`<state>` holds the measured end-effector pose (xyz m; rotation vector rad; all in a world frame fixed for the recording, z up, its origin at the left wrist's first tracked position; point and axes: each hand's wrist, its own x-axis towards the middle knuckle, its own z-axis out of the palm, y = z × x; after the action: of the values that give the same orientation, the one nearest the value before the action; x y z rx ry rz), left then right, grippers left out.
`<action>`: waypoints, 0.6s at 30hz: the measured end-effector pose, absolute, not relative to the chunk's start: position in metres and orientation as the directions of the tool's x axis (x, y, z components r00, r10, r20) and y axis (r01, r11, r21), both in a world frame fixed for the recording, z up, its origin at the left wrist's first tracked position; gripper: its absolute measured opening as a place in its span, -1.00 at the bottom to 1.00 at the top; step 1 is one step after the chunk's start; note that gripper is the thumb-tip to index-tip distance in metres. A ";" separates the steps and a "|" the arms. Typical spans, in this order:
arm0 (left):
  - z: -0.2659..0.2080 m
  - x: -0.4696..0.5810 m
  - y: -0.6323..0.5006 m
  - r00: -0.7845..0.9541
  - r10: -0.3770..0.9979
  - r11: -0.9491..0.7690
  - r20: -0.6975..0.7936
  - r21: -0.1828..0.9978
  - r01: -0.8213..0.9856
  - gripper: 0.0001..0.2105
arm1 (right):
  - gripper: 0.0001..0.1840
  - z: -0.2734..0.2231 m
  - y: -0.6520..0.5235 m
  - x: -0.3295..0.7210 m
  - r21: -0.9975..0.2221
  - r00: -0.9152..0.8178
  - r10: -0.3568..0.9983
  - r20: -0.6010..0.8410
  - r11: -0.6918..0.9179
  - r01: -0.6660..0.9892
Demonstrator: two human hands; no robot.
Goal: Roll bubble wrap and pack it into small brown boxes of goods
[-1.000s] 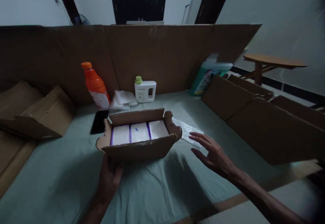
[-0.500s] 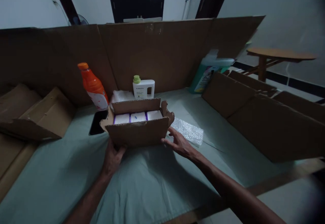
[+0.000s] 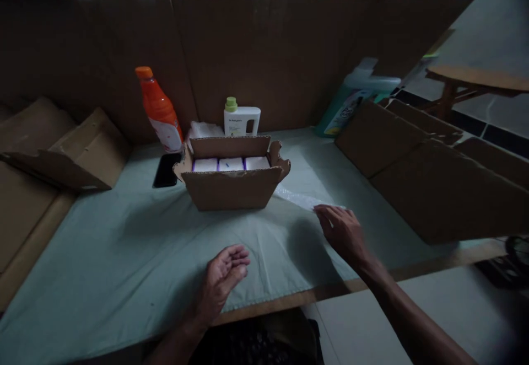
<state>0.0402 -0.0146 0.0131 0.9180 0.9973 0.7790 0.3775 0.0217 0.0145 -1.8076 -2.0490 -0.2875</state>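
Pinched in the fingers of my right hand (image 3: 341,232) is a corner of the bubble wrap (image 3: 300,197), its near edge lifted off the cloth. My left hand (image 3: 226,277) hovers palm-up near the table's front edge, fingers slightly curled and apart, holding nothing. Between and beyond my hands stands an open cardboard box (image 3: 233,189) with its flaps up. Three white packs with purple edges (image 3: 230,164) sit side by side inside it. Part of the bubble wrap is hidden behind the box's right end.
Behind the box stand an orange bottle (image 3: 160,112), a white jug with a green cap (image 3: 239,119) and crumpled clear wrap (image 3: 205,130). A black phone (image 3: 166,171) lies left. A teal jug (image 3: 346,100) leans at back right. Cardboard boxes (image 3: 454,188) flank the right side, others (image 3: 88,144) the left.
Both hands have let go of the cardboard box, which now rests on the cloth. My right hand has moved right and taken hold of the bubble wrap; my left has drawn back. The view tilted down.
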 end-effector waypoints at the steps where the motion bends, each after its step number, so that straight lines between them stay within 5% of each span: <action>1: 0.016 0.049 -0.016 0.411 0.822 0.489 -0.394 0.858 -0.156 -0.23 | -0.71 0.015 0.003 0.373 -0.124 -0.097 0.884 0.457 0.172 0.977; 6: 0.018 0.080 -0.007 0.483 0.756 0.583 -0.442 0.790 -0.189 0.22 | -0.70 0.001 -0.078 0.338 -0.218 -0.212 0.863 0.459 0.341 0.914; 14: -0.005 0.055 0.013 0.265 0.938 0.204 -0.225 0.973 0.105 -0.42 | -0.62 0.000 -0.077 0.288 -0.265 -0.290 0.817 0.498 0.462 0.846; 18: -0.006 -0.007 0.014 0.010 0.997 0.057 -0.071 0.875 0.481 -0.36 | -0.73 0.005 -0.052 0.266 -0.261 -0.390 0.801 0.454 0.538 0.802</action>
<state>-0.0074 0.0138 -0.0059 1.5250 1.5746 0.8584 0.2658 -0.0519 0.0053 -1.2943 -2.2440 -0.0018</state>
